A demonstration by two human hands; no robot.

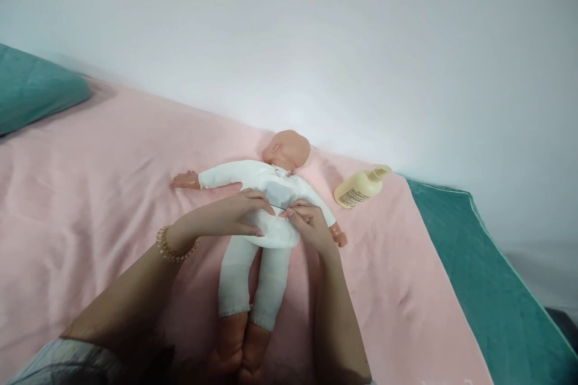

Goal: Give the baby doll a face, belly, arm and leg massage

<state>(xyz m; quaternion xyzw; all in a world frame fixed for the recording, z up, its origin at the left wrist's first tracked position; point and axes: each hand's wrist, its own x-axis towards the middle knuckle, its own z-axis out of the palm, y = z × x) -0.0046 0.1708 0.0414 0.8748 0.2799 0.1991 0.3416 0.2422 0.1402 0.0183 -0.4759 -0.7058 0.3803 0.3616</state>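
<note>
A baby doll (271, 240) with a white cloth body lies stretched out, its bare head at the far end and turned to the left. On its torso is a grey rectangular patch (278, 194) with a dark line along its lower edge. My left hand (239, 213) rests on the torso from the left, fingers stretched and thumb apart, holding nothing. At the right end of the dark line, my right hand (309, 222) has thumb and forefinger pinched together. What is between those fingertips is too small to tell.
A yellow pump bottle (361, 187) lies tilted to the right of the doll. Beneath everything spreads a pink blanket (112, 192). A green pillow (36, 87) is at the far left, green cloth (487, 252) shows at right, and a white wall (289, 42) stands behind.
</note>
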